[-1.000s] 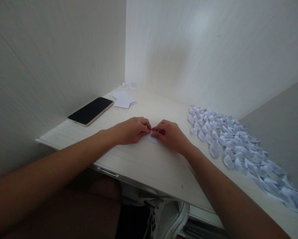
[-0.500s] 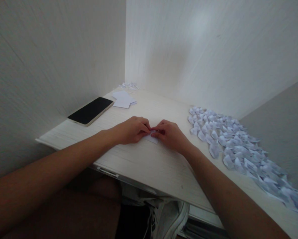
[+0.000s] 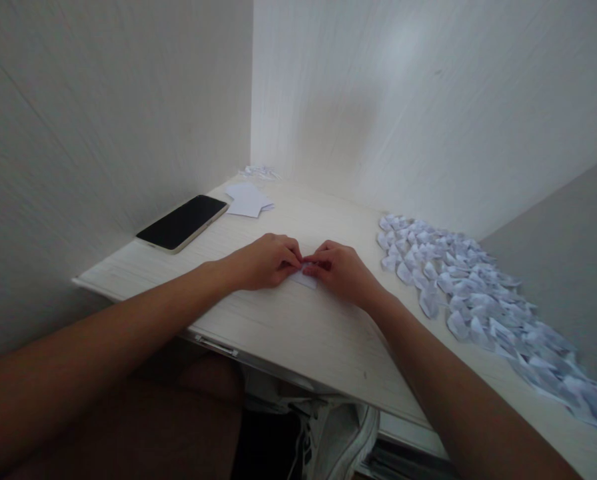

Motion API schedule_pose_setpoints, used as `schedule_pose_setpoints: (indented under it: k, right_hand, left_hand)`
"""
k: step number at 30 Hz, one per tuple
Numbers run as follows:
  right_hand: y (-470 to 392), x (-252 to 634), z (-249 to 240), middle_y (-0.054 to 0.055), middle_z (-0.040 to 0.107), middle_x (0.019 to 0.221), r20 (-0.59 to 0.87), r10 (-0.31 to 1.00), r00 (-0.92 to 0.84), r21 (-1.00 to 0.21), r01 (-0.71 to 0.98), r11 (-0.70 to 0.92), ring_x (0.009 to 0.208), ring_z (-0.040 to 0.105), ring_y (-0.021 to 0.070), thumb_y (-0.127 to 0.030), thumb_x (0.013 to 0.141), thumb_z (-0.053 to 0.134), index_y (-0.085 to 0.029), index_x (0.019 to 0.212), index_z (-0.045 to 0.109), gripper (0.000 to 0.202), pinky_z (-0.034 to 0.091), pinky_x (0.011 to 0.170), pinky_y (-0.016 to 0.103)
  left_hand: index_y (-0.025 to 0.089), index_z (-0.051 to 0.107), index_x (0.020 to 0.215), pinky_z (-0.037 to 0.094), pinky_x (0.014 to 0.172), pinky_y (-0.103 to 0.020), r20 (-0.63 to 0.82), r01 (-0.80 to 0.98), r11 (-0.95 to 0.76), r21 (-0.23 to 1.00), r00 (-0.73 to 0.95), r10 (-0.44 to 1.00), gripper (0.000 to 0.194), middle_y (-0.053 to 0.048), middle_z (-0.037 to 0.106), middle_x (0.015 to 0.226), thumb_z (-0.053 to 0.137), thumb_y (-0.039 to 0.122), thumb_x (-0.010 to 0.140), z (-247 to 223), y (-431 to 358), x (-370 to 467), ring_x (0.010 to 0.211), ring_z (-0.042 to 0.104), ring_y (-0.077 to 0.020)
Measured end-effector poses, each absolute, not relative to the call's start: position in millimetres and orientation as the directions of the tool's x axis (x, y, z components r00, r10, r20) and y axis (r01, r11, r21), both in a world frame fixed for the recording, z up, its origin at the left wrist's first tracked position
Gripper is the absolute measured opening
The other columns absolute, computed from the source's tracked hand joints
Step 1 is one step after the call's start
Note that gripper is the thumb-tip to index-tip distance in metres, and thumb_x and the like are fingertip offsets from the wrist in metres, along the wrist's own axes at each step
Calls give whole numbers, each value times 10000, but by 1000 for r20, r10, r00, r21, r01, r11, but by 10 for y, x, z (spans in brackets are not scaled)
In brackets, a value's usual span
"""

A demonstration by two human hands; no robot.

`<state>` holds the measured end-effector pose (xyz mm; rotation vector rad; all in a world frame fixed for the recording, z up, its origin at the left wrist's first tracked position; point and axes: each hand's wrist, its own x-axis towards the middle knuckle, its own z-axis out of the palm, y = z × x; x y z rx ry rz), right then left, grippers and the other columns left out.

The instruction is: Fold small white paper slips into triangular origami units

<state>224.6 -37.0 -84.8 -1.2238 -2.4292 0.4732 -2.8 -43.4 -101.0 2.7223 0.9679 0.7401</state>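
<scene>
A small white paper piece (image 3: 304, 277) is pinched flat on the desk (image 3: 298, 333) between the fingertips of the left hand (image 3: 263, 262) and the right hand (image 3: 342, 270), mid-fold by the look of it. Many folded pieces (image 3: 468, 297) are already heaped to the right; a few blank slips (image 3: 248, 200) remain beside the phone (image 3: 182, 222). Compared with a second ago, almost nothing is changed; the hands are held in the same pinch.
</scene>
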Motion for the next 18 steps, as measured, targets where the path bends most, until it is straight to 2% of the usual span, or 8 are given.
schedule_pose_setpoints:
  k: [18]
  right_hand:
    - [-375, 2245, -827, 52, 719, 919, 156, 803, -575, -423, 695, 581, 747, 630, 146, -248, 949, 783, -251, 1080, 885, 166, 486, 765, 291]
  left_hand:
    - [212, 868, 929, 569, 828, -341, 345, 615, -739, 275, 654, 673, 209, -46, 833, 994, 667, 154, 924, -967, -462, 25, 885, 760, -208]
